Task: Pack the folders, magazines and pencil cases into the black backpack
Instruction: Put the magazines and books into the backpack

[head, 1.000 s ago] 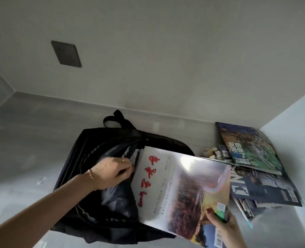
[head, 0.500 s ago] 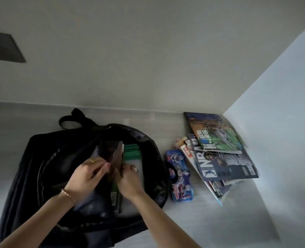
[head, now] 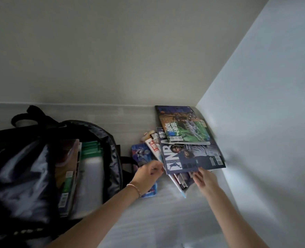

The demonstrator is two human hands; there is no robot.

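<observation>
The black backpack lies open at left, with magazines already inside. The remaining magazine stack sits right, against the wall. The right hand touches its near edge, fingers loosely straight; the left hand hovers loosely curled over the blue pencil case, holding nothing. Glossy covers probably slide (and sag), so grip the stack by both edges.
</observation>
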